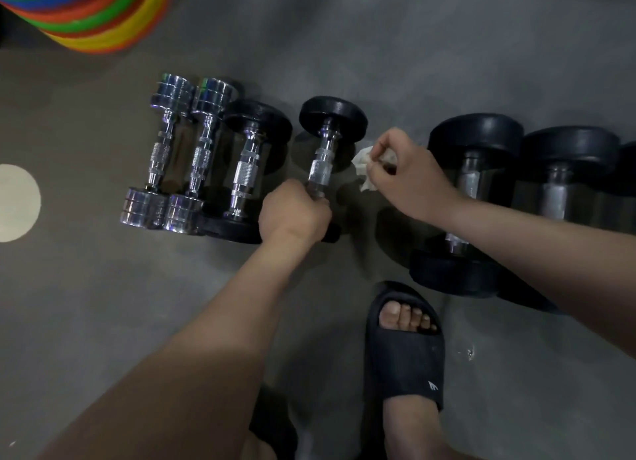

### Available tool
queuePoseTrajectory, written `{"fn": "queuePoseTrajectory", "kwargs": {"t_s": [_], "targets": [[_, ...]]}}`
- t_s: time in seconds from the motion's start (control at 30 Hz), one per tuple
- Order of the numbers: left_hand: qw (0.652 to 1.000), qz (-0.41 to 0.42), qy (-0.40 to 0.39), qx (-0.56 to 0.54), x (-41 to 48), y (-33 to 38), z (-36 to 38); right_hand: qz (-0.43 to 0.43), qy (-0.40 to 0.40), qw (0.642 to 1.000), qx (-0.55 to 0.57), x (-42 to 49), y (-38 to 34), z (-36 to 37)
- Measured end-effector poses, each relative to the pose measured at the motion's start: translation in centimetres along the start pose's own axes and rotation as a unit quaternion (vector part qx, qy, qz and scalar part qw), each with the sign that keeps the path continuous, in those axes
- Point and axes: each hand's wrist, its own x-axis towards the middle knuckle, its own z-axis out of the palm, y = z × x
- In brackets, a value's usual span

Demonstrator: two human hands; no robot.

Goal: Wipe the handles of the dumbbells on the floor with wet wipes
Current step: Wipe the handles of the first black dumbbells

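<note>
We count 6 dumbbells in row on grey floor [103, 304]: 2 all-chrome dumbbells [161, 150], 2 small black-plate dumbbells [246, 170] w/ knurled chrome handles, 2 big black rubber dumbbells [471, 184]. Our L hand [294, 212] grips near end of 4th dumbbell's handle [320, 170]. Our R hand [402, 174] pinches 1 crumpled white wet wipe [361, 163], just beside that handle, apart.

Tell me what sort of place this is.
Probably a gym or home workout corner: chrome dumbbells and black dumbbells lie lined up on a grey floor, and a stack of coloured discs sits at the top left.
</note>
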Motion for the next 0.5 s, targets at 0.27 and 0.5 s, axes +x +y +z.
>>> {"fn": "queuePoseTrajectory", "kwargs": {"t_s": [0.27,0.5], "targets": [[0.985,0.046,-0.114,-0.118,-2.5,0.8,3.1,0.035,0.08,0.996,0.01,-1.2,0.7,-0.5],[0.983,0.049,-0.069,-0.162,-2.0,-1.2,0.7,-0.015,0.04,0.999,-0.016,-1.3,-0.5,0.4]]}}
